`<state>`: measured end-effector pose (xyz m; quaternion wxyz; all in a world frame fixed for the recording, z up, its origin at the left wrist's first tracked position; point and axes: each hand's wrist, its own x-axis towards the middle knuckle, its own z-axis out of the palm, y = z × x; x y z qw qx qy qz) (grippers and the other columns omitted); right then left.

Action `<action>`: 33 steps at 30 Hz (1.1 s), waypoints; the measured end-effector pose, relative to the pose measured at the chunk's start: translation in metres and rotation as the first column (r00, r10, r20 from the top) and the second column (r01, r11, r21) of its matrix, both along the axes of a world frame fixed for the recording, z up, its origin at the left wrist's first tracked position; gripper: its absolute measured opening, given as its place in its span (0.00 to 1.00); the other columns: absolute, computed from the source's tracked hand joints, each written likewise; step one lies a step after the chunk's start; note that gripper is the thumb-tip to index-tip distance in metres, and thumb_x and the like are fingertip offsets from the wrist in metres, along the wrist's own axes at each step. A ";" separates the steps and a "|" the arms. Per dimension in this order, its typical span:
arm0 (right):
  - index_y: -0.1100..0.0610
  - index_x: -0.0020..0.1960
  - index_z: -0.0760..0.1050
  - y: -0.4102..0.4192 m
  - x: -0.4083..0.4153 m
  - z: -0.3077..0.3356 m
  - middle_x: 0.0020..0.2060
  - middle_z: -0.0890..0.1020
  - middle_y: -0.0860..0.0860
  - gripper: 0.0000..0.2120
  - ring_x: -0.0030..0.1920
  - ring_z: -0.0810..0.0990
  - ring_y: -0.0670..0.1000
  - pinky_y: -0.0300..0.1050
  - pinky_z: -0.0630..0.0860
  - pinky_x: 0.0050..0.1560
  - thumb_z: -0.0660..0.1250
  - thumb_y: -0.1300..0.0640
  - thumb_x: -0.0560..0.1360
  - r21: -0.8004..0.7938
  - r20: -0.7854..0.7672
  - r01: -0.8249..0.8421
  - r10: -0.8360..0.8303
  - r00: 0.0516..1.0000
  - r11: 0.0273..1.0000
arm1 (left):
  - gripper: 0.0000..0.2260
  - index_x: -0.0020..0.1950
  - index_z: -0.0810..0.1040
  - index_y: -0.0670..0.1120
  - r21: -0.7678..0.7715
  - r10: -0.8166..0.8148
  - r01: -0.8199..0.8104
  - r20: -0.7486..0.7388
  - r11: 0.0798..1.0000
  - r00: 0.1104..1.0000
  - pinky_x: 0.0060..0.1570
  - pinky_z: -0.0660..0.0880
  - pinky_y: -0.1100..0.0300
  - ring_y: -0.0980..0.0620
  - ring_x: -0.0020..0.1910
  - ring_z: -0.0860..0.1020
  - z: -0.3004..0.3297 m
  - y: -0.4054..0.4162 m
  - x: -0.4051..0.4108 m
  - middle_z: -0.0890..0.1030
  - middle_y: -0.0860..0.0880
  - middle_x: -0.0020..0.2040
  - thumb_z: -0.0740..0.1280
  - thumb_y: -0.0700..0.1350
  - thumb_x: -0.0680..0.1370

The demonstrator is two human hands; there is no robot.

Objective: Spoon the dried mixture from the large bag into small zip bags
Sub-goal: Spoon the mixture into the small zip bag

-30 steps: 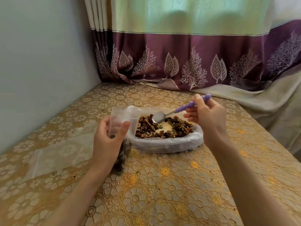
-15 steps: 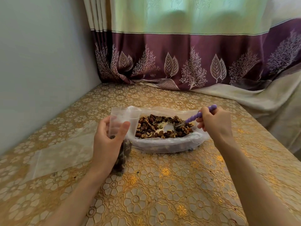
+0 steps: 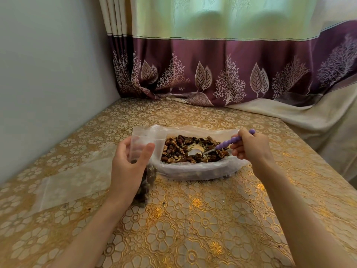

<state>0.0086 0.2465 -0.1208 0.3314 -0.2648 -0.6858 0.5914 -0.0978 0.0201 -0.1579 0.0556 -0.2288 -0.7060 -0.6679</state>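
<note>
Compared with a second ago, the right hand (image 3: pixel 251 147) has dropped from above the large bag (image 3: pixel 197 171) to its right edge, and the spoon (image 3: pixel 222 145), which was lifted clear, now lies low with its bowl down among the dried mixture (image 3: pixel 183 149), close to the pale bare patch in the middle of the heap. The fingers of that hand are curled round the purple beaded handle, whose tip sticks out past the knuckles. The left hand (image 3: pixel 129 167) has not shifted: thumb and fingers wrap round a small zip bag (image 3: pixel 144 140), holding it upright with its mouth open just left of the large bag; some dark mixture already sits in its bottom, below the palm. Left of that hand a flat clear plastic bag (image 3: pixel 73 182) lies on the gold flower-patterned tablecloth (image 3: pixel 193 229). Beyond both hands a purple and cream curtain (image 3: pixel 222 64) hangs down onto the table, and a plain wall (image 3: pixel 48 64) stands to the left.
</note>
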 end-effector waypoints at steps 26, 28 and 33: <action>0.64 0.36 0.75 -0.014 -0.007 0.015 0.23 0.79 0.51 0.14 0.22 0.75 0.45 0.34 0.69 0.21 0.57 0.63 0.78 -0.139 -0.176 0.052 -0.076 0.981 0.989 | 0.28 0.61 0.69 0.51 0.013 -0.030 0.030 -0.031 0.999 0.999 0.39 0.71 0.77 0.67 0.42 0.78 -0.003 0.001 -0.003 0.80 0.55 0.46 0.67 0.62 0.65; 0.64 0.36 0.75 -0.020 -0.010 0.025 0.22 0.79 0.50 0.14 0.22 0.75 0.45 0.34 0.69 0.22 0.57 0.63 0.78 -0.119 -0.207 0.030 -0.054 0.977 0.992 | 0.28 0.60 0.69 0.52 0.011 -0.034 0.035 -0.021 0.999 0.999 0.39 0.71 0.77 0.66 0.42 0.78 -0.004 0.001 -0.003 0.80 0.54 0.46 0.67 0.62 0.65; 0.63 0.35 0.75 -0.040 -0.016 0.058 0.23 0.79 0.51 0.15 0.23 0.74 0.46 0.35 0.69 0.22 0.57 0.62 0.78 -0.076 -0.297 -0.057 0.032 0.954 0.996 | 0.27 0.60 0.68 0.55 0.026 -0.049 0.049 0.002 0.998 0.999 0.41 0.71 0.77 0.67 0.44 0.78 -0.005 0.000 -0.004 0.80 0.57 0.45 0.69 0.61 0.65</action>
